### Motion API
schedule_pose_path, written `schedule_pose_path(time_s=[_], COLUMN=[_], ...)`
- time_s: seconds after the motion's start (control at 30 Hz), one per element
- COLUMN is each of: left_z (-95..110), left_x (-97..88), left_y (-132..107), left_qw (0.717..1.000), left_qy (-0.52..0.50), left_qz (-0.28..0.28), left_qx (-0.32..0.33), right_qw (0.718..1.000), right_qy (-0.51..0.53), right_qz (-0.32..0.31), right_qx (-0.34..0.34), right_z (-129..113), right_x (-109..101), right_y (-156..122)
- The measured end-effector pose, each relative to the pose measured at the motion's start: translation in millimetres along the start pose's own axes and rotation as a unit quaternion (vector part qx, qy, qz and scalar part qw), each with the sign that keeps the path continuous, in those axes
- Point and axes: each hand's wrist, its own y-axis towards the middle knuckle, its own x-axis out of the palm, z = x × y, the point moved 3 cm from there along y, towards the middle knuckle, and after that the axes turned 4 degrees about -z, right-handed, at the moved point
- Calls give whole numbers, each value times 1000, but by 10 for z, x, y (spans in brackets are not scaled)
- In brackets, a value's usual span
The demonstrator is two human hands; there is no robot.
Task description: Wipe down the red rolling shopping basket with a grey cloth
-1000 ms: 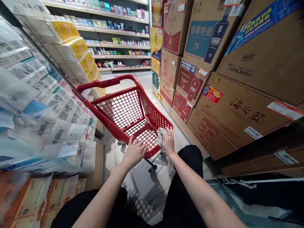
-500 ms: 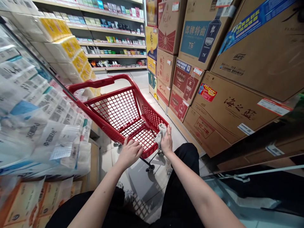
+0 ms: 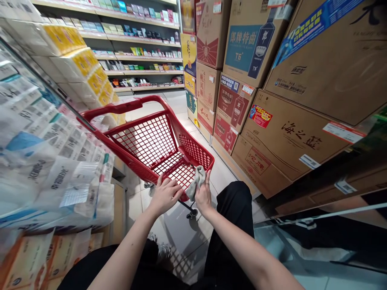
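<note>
A red plastic shopping cart (image 3: 145,141) with a grid basket stands in front of me, its basket holding nothing I can see. My left hand (image 3: 165,195) grips the near rim of the cart, fingers curled over the edge. In my right hand (image 3: 203,196) is a crumpled grey cloth (image 3: 196,181), pressed against the near right corner of the rim. The undersides of both hands are hidden.
Stacked cardboard boxes (image 3: 281,137) line the right side. Wrapped tissue packs (image 3: 66,177) rise on the left. Shelves of small goods (image 3: 142,56) stand at the back. A cart wheel (image 3: 192,213) rests on the tiled floor near my legs.
My right hand has slid the cloth left and toward me along the cart's rim, around the near corner. The left hand keeps its place on the rim.
</note>
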Motion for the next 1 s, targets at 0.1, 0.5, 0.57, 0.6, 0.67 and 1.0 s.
schedule_pose_path(time_s=[0.1, 0.5, 0.57, 0.6, 0.67, 1.0], left_z=[-1, -47, -69, -82, -104, -41], left_x=[5, 61, 54, 53, 59, 148], left_y=[-15, -15, -41, -55, -81, -107], left_qw=[1000, 999, 998, 998, 997, 994], left_qy=[-6, -35, -52, -60, -73, -57], left_qz=[-4, 15, 21, 23, 22, 61], left_qx=[0, -18, -21, -23, -26, -66], right_qw=[999, 974, 954, 941, 913, 867], right_qy=[-22, -128, -166, -184, -210, -246], right_qz=[40, -75, -108, -125, -150, -174], right_qx=[26, -170, -223, -256, -317, -398], right_z=[191, -1, 10, 31, 79, -255], right_x=[-131, -198, -244, -279, -355, -96], right_y=[312, 101, 84, 113, 219, 169])
